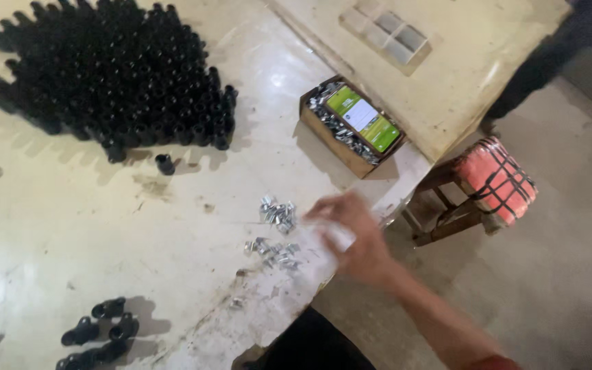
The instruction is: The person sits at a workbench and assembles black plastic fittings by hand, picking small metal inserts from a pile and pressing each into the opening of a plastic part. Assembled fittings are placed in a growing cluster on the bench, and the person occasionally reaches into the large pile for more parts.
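Note:
My right hand is blurred with motion over the near right edge of the pale table. Something pale and see-through seems to lie against its fingers, but I cannot tell whether the hand grips it. Just left of the fingers lie two small heaps of shiny metal pieces, one upper and one lower. My left hand is out of view.
A dense block of upright black cylinders fills the far left, with one apart. Several black parts lie near left. A cardboard box of metal pieces carries a phone. A red-topped stool and another person's leg are at right.

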